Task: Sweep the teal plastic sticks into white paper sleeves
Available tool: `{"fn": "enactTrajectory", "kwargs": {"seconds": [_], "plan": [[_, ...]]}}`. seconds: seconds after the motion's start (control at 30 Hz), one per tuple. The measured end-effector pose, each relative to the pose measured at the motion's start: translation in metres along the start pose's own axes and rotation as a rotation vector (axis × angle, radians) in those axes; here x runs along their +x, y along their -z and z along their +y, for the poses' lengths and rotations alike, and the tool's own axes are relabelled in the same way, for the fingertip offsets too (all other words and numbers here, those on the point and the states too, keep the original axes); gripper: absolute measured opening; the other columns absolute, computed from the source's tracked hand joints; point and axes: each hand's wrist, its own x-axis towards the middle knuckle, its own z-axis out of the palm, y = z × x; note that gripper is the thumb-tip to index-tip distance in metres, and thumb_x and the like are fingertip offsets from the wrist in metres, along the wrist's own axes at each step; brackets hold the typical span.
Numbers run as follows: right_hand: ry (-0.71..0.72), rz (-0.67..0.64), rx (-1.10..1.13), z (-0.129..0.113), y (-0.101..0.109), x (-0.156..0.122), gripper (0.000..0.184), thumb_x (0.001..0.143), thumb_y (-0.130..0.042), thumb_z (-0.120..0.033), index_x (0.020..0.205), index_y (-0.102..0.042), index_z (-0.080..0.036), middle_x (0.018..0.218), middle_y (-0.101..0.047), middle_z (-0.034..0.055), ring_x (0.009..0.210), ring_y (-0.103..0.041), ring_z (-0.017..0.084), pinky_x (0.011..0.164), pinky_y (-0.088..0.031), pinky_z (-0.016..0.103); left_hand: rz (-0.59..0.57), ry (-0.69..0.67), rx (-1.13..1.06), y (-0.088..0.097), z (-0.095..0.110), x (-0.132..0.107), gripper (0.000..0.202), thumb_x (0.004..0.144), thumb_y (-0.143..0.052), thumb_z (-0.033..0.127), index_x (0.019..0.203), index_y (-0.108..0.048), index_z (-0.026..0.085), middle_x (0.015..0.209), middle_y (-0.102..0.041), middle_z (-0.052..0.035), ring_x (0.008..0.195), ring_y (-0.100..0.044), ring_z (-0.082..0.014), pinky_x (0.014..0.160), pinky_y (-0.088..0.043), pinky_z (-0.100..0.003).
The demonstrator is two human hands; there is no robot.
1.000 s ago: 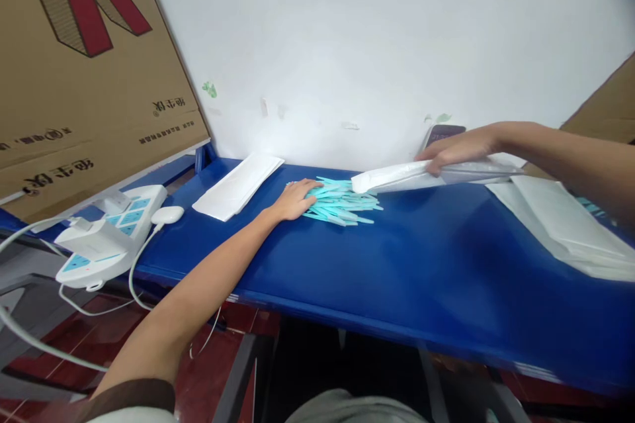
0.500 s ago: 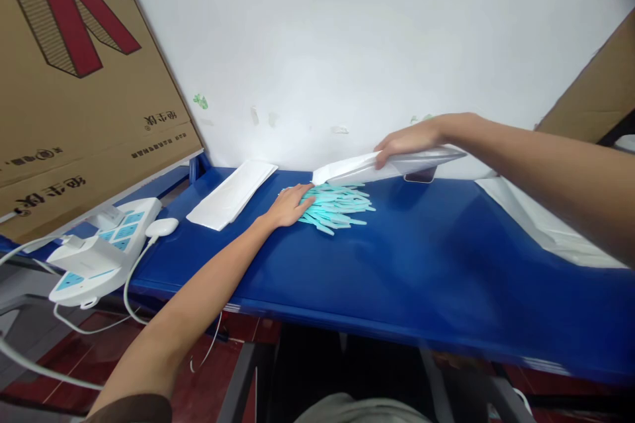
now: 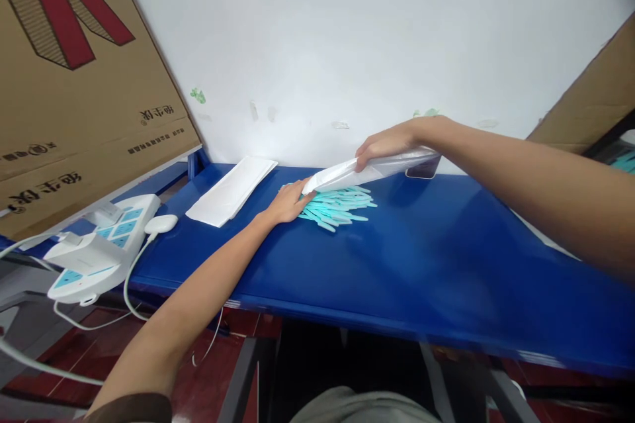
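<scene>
While your left hand (image 3: pixel 288 201) lies flat on the teal sticks (image 3: pixel 337 204) at the centre of the table (image 3: pixel 421 257), your right hand (image 3: pixel 384 143) grips a white pouch (image 3: pixel 357 173) just above them; feeding sticks in looks next, which calls for its mouth open.

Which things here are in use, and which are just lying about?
In use: left hand on the teal sticks; right hand holding a white pouch over them.

Lying about: pouch stack, power strip, cardboard box, phone.
</scene>
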Motion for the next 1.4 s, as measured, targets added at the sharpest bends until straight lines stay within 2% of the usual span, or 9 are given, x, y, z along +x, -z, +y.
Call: {"fn": "enactTrajectory", "kwargs": {"seconds": [0.13, 0.3, 0.5, 0.73, 0.9, 1.13, 1.27, 1.33, 1.4], "plan": [[-0.011, -0.128, 0.05, 0.002, -0.007, -0.003, 0.063, 0.07, -0.053, -0.08, 0.11, -0.067, -0.033, 0.109, -0.069, 0.0087, 0.099, -0.064, 0.037, 0.083, -0.054, 0.052, 0.0, 0.058, 0.031, -0.001, 0.001, 0.001, 0.06, 0.103, -0.025, 0.06, 0.138, -0.054, 0.021, 0.131, -0.065, -0.0113, 0.121, -0.06, -0.0323, 0.106, -0.044, -0.045], [0.082, -0.118, 0.089, 0.017, -0.014, -0.015, 0.052, 0.078, -0.052, -0.072, 0.105, -0.069, -0.031, 0.113, -0.071, 0.0064, 0.107, -0.063, 0.036, 0.095, -0.051, 0.052, -0.011, 0.003, 0.021, 0.0, 0.0, 0.003, 0.058, 0.103, -0.027, 0.058, 0.133, -0.062, 0.023, 0.138, -0.062, -0.0089, 0.127, -0.058, -0.0313, 0.106, -0.045, -0.043], [-0.031, -0.08, 0.122, 0.053, -0.017, -0.052, 0.038, 0.089, -0.051, -0.054, 0.106, -0.07, -0.025, 0.131, -0.066, 0.0082, 0.123, -0.055, 0.034, 0.108, -0.038, 0.044, -0.056, 0.012, 0.039, -0.002, -0.005, 0.003, 0.057, 0.105, -0.022, 0.054, 0.142, -0.057, 0.031, 0.149, -0.055, -0.0035, 0.14, -0.047, -0.0282, 0.116, -0.034, -0.047], [0.028, 0.02, 0.086, 0.092, -0.026, -0.084, 0.029, 0.087, -0.052, -0.035, 0.108, -0.066, -0.021, 0.122, -0.067, 0.0139, 0.114, -0.058, 0.033, 0.098, -0.042, 0.042, -0.058, 0.056, 0.063, -0.004, -0.003, 0.001, 0.058, 0.106, -0.02, 0.052, 0.148, -0.052, 0.028, 0.153, -0.05, -0.0057, 0.146, -0.039, -0.0283, 0.121, -0.027, -0.051], [0.148, 0.174, 0.162, 0.091, -0.032, -0.095, 0.037, 0.082, -0.06, -0.031, 0.117, -0.066, -0.022, 0.137, -0.059, 0.0137, 0.128, -0.05, 0.034, 0.106, -0.038, 0.042, 0.008, 0.087, 0.078, -0.001, 0.004, -0.003, 0.056, 0.106, -0.021, 0.05, 0.148, -0.05, 0.025, 0.154, -0.048, -0.0088, 0.148, -0.035, -0.0298, 0.121, -0.022, -0.058], [0.317, 0.278, 0.4, 0.076, -0.033, -0.102, 0.036, 0.09, -0.054, -0.033, 0.123, -0.069, -0.03, 0.147, -0.054, 0.0051, 0.135, -0.048, 0.029, 0.108, -0.041, 0.043, 0.217, 0.056, 0.017, 0.002, 0.005, -0.004, 0.053, 0.106, -0.026, 0.048, 0.141, -0.055, 0.021, 0.146, -0.054, -0.0111, 0.146, -0.036, -0.0298, 0.121, -0.025, -0.053], [0.403, 0.337, 0.398, 0.056, -0.045, -0.093, 0.035, 0.086, -0.055, -0.026, 0.118, -0.071, -0.029, 0.134, -0.063, 0.006, 0.129, -0.054, 0.03, 0.105, -0.046, 0.045, 0.271, -0.136, -0.171, 0.022, 0.04, -0.003, 0.064, 0.101, -0.028, 0.064, 0.136, -0.059, 0.02, 0.14, -0.058, -0.0137, 0.135, -0.046, -0.0324, 0.116, -0.032, -0.052], [0.455, 0.422, 0.351, 0.036, -0.061, -0.093, 0.039, 0.085, -0.053, -0.022, 0.119, -0.07, -0.029, 0.132, -0.064, 0.0072, 0.129, -0.054, 0.03, 0.107, -0.045, 0.049, 0.115, -0.138, -0.529, 0.032, 0.073, -0.004, 0.074, 0.101, -0.014, 0.067, 0.146, -0.049, 0.021, 0.12, -0.068, -0.0141, 0.11, -0.063, -0.0293, 0.1, -0.047, -0.049], [0.489, 0.488, 0.255, 0.011, -0.078, -0.099, 0.043, 0.085, -0.052, -0.018, 0.123, -0.069, -0.029, 0.138, -0.058, 0.0087, 0.132, -0.051, 0.031, 0.109, -0.042, 0.053, -0.176, -0.035, -0.895, 0.036, 0.108, -0.007, 0.079, 0.098, -0.007, 0.071, 0.159, -0.024, 0.023, 0.104, -0.072, -0.013, 0.091, -0.07, -0.028, 0.081, -0.054, -0.045]]}}
